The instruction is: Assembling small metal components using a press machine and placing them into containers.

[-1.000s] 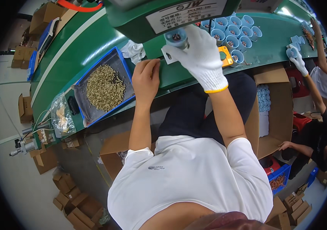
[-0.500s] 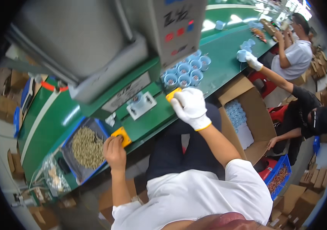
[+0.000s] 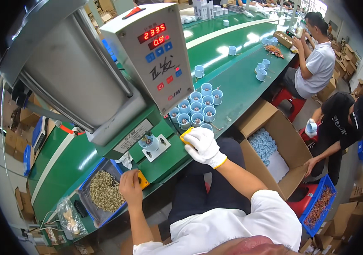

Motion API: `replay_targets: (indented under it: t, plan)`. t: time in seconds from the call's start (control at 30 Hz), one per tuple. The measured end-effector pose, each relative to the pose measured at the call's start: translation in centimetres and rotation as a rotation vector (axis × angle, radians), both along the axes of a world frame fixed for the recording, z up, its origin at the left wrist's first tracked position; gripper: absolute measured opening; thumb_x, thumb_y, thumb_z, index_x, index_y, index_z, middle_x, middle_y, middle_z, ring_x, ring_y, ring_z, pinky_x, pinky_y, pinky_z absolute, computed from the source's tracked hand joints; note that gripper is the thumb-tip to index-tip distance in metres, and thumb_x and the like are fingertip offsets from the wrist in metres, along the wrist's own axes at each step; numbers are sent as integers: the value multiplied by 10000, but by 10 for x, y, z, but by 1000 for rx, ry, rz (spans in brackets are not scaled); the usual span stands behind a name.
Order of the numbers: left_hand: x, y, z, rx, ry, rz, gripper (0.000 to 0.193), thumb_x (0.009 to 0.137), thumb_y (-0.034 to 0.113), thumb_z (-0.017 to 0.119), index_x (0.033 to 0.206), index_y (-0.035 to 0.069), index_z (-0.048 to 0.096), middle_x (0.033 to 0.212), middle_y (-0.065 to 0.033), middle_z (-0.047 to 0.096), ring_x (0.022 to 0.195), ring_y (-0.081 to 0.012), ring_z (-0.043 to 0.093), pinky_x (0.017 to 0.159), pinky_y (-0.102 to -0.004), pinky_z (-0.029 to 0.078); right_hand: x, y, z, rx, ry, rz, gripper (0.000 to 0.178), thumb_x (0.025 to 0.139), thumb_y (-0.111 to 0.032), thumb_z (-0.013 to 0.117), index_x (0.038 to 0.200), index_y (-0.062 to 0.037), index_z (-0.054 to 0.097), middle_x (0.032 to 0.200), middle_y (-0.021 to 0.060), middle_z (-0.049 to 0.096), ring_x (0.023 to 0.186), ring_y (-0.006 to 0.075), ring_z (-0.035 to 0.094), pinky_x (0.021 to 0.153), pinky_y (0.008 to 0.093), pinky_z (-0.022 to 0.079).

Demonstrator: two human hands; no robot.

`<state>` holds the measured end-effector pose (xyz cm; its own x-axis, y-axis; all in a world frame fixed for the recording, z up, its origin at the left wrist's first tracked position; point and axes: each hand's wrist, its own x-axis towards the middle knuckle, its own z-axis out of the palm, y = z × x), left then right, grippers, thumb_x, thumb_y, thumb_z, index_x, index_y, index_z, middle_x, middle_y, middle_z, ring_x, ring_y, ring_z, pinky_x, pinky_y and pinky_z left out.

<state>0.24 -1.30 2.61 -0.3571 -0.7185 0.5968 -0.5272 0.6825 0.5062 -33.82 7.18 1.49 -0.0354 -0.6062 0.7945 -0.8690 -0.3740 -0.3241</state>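
My left hand (image 3: pixel 131 189), bare, has its fingers closed against a yellow button box (image 3: pixel 144 181) at the bench's near edge. My right hand (image 3: pixel 205 147), in a white glove, is closed over a second yellow button box (image 3: pixel 184 135), which it mostly hides. Between them, a light blue plastic cup (image 3: pixel 149 144) stands on a white metal fixture plate (image 3: pixel 159 149) under the head of a press (image 3: pixel 79 72). The tool meets the cup's top; contact inside is hidden. Several similar blue cups (image 3: pixel 196 107) with small metal parts inside are grouped right of the press.
A blue-rimmed tray (image 3: pixel 97 219) of small brass-coloured parts sits left of my left hand. Rightward are an open carton (image 3: pixel 294 163) of blue cups and a blue bin (image 3: pixel 324 199) of reddish parts. Two co-workers sit along the green bench (image 3: pixel 236 91); one holds a cup (image 3: pixel 311 127).
The view has tilted up, showing more of the press's control box. Both my hands stay on the yellow button boxes. A co-worker's gloved hand has brought a blue cup from the bench toward the carton.
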Motion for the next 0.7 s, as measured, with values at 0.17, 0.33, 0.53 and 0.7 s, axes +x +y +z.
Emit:
replay_targets:
  t: [0.17,0.33,0.53,0.7]
  plan:
    - [-24,-4,-15,-23,69,75,124,967,16,792,1090,7,809,1040,-128,761,942,-299,737,828,-395,582,10,-1,-1,-32,-3,6,303,787,-109,797,1077,-45,740,1041,120,737,944,342,730,838,461,598]
    - [-28,-5,-15,39,87,135,127,958,23,803,1082,0,820,1023,-132,769,888,-299,750,806,-384,590,8,2,-5,-39,9,-34,298,775,-103,805,1062,-54,743,1050,106,748,958,347,733,882,467,609]
    - [-25,-4,-15,101,96,108,123,945,25,812,1059,-20,815,1025,-159,802,899,-309,778,824,-378,600,5,-1,-7,-41,-28,-13,298,764,-104,807,1051,-55,742,1029,105,752,939,357,737,874,473,610]
    - [-24,-2,-15,102,84,112,113,951,31,811,1052,-19,809,1010,-159,802,894,-310,776,817,-383,598,5,1,-5,-82,-77,35,302,762,-98,802,1053,-52,739,1034,109,754,951,365,740,881,474,605]
